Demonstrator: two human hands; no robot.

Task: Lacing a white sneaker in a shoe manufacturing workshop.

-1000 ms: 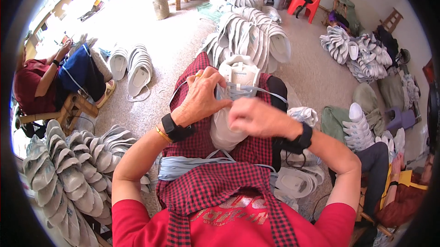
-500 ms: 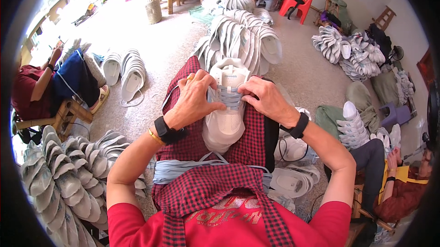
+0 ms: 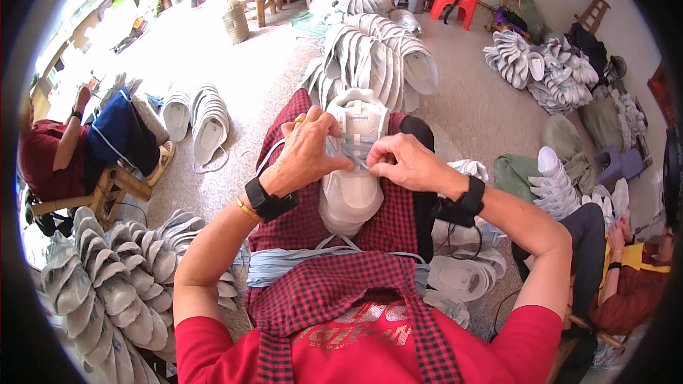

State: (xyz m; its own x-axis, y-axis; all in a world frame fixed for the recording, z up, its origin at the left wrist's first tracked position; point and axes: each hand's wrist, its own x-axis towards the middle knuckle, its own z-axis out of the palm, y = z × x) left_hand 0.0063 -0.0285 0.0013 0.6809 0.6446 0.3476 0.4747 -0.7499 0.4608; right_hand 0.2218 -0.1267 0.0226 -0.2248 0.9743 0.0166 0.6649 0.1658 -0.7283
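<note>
Head view: two bare hands at a shoe on the wearer's lap, seen from above.
White shoe [image 3: 350, 199]: resting on the checked apron [image 3: 400, 217] between the thighs, sole down as far as can be judged; the underside is hidden.
Long axis of the shoe: nearly in line with the wearer's gaze, toe toward the body, heel collar away, the toe end set slightly leftward.
Light-blue lace [image 3: 352, 146]: crossing the shoe's opening from side to side, transverse to the long axis; one loose strand curves out beyond the left hand.
Left hand [image 3: 306, 150]: on the shoe's left flank; fingers holding that side, thumb laid inward over the lower lacing.
Right hand [image 3: 407, 163]: at the lacing's right edge, toward the toe; thumb and forefinger brought narrowly together, apparently on the lace, though the exact strand is hard to tell.
Governing relation: the lacing lies between the two sets of fingers, to the right of the left fingers and to the left of the right ones; both hands touch the work, so neither is clearly nearer.
Lace bundle [image 3: 279, 268]: across the wearer's waist, nearer the body than the toe.
Nested shoes [image 3: 364, 64]: on the floor beyond the heel, in overlapping rows.
</note>
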